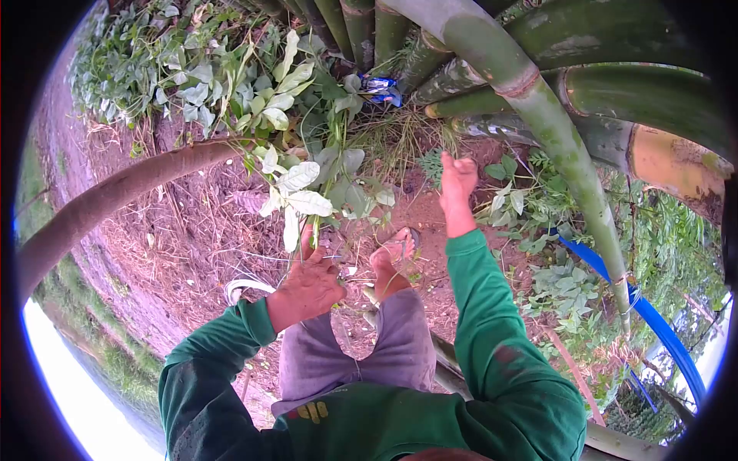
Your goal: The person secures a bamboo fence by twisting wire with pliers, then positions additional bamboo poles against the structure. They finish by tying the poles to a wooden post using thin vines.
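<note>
My left hand (309,284) is low in front of my left knee, with its fingers apart and one finger stretched up toward a leafy vine (304,188). Pale green leaves hang just above that finger; whether they touch cannot be made out. Further forward on the right, my right hand (459,183) is closed, thumb up, beside a small feathery weed (432,165). What its curled fingers hold, if anything, is hidden. Dry grass stalks (396,138) lie on the soil beyond this hand.
Thick green bamboo culms (630,100) fan out ahead, and one leaning culm (553,131) crosses on the right. A curved brown trunk (115,180) stands left. Also visible are a blue wrapper (380,90), a blue strap (661,323) and my sandalled foot (396,250).
</note>
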A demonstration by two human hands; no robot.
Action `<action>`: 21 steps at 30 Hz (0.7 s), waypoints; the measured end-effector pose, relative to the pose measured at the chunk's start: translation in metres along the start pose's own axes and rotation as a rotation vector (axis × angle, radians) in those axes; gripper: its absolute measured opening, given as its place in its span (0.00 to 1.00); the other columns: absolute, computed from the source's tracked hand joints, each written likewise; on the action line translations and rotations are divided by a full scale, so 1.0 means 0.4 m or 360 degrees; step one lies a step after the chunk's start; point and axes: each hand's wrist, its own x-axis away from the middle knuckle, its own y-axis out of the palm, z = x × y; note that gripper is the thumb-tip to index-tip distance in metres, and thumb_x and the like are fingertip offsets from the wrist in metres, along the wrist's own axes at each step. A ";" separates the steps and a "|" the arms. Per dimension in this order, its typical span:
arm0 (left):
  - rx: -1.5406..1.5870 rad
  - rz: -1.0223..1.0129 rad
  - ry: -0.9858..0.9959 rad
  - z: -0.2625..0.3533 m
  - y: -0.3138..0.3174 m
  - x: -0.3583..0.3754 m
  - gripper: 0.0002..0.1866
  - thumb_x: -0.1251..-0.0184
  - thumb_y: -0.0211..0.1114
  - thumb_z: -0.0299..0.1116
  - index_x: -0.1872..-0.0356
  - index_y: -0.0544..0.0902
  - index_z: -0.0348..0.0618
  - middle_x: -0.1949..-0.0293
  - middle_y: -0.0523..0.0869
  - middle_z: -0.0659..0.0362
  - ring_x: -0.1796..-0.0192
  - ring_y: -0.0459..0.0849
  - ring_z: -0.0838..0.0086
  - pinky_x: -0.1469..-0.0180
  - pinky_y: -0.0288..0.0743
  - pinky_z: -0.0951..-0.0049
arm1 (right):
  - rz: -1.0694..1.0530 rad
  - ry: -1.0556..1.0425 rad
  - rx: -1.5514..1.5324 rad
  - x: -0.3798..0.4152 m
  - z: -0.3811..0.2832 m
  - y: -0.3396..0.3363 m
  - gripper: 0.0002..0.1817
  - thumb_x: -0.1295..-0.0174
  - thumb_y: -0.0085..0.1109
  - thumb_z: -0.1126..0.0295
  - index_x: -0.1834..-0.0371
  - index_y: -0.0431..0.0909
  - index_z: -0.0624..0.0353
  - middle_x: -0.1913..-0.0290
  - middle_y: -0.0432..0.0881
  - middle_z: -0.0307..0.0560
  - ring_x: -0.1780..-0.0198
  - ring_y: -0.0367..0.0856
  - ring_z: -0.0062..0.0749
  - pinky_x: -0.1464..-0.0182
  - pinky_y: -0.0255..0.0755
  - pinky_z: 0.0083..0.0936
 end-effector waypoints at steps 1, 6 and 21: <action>-0.0008 0.0055 0.0028 0.009 -0.021 -0.004 0.09 0.42 0.59 0.41 0.77 0.86 0.60 0.64 0.84 0.60 0.43 0.77 0.58 0.29 0.50 0.30 | -0.0530 0.0315 -0.0405 0.112 -0.051 0.033 0.25 0.40 0.71 0.73 0.43 0.70 0.66 0.50 0.77 0.45 0.54 0.77 0.29 0.51 0.74 0.26; 0.0310 0.0256 0.0051 0.032 -0.132 -0.006 0.12 0.46 0.62 0.33 0.61 0.88 0.60 0.73 0.73 0.60 0.54 0.80 0.62 0.27 0.60 0.52 | -0.1090 0.0037 0.0307 0.297 0.067 0.364 0.44 0.34 0.59 0.44 0.27 0.60 0.70 0.32 0.71 0.69 0.35 0.77 0.47 0.32 0.69 0.31; 0.2196 0.1156 -0.0930 -0.111 -0.094 0.151 0.47 0.33 0.66 0.58 0.26 0.61 0.32 0.29 0.69 0.45 0.25 0.64 0.55 0.25 0.59 0.60 | -0.1300 -0.0047 0.1435 0.568 -0.427 0.323 0.24 0.53 0.71 0.63 0.62 0.80 0.75 0.63 0.85 0.63 0.58 0.86 0.48 0.57 0.80 0.38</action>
